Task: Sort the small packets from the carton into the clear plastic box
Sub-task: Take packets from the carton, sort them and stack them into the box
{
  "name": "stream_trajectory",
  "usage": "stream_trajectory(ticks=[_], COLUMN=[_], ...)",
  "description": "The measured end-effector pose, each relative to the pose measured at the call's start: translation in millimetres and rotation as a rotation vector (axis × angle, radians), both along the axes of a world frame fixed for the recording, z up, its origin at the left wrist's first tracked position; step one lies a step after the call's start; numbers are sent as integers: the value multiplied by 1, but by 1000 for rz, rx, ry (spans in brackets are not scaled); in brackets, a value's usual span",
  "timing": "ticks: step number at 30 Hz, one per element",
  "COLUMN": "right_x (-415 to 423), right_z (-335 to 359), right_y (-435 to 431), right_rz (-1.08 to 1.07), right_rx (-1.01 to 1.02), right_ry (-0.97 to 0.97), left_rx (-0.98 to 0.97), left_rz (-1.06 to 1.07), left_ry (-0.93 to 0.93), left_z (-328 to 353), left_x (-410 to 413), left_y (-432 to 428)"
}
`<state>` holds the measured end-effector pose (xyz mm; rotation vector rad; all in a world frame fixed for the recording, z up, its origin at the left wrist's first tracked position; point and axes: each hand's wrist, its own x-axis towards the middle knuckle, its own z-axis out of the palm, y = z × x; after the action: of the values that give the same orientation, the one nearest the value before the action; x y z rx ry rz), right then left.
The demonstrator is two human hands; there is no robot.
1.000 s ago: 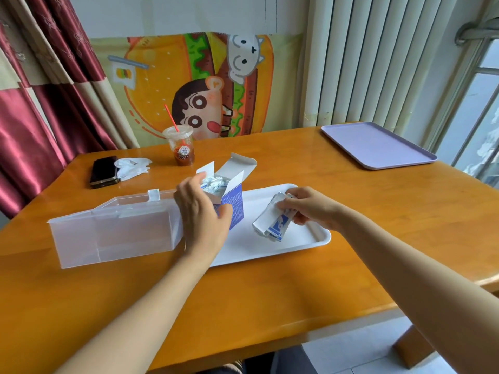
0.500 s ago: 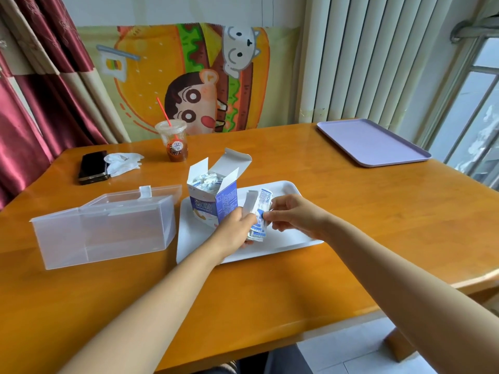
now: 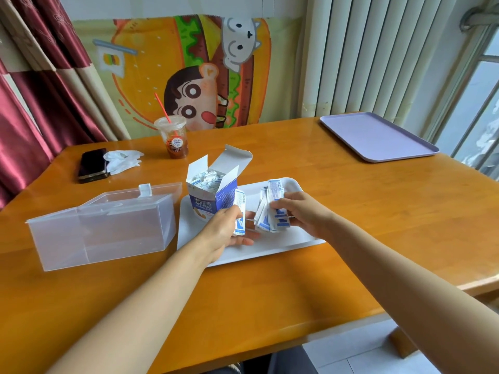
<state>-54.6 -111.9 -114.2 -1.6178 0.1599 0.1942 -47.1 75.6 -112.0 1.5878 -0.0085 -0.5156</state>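
Head view: left-hand grip [image 3: 224,228] pinches single packet [image 3: 240,209]; right-hand grip [image 3: 302,215] clamps packet bunch [image 3: 269,215] (over white tray [image 3: 283,245]).

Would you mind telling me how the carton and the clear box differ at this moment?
The carton is opaque blue-and-white card; the clear box is see-through plastic. The carton stands tall on the white tray; the clear box lies long and low on the table beside that tray. The carton holds packets; no packets show in the clear box. Both are open at the top.
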Motion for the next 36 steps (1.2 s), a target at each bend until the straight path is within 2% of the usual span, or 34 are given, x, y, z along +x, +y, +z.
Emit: stream_trajectory(ticks=[6,15,20,23,27,30,36], right_x=[-1,-5,-5,-4,-6,-8,-9], right_z=[7,2,-2,-4,-5,-5,-5], right_y=[-5,9,13,12,6,1,2], right_rz=[28,163,59,2,-38,-74,-108], right_rx=[-108,-13,5,-14,55,98,29], right_ry=[39,35,18,33,24,-4,-68], left_rx=[44,-71,-57,-38,-109,-92,-147], left_rz=[-61,-95,-8,55,69,85,132], left_ry=[53,92,32,47,115,106,113], left_z=[4,1,-5,-4,-2,-1,-4], left_x=[1,-4,-4,-3,-3,-3,-2], left_y=[13,-3,-10,-14,-14,-14,-23])
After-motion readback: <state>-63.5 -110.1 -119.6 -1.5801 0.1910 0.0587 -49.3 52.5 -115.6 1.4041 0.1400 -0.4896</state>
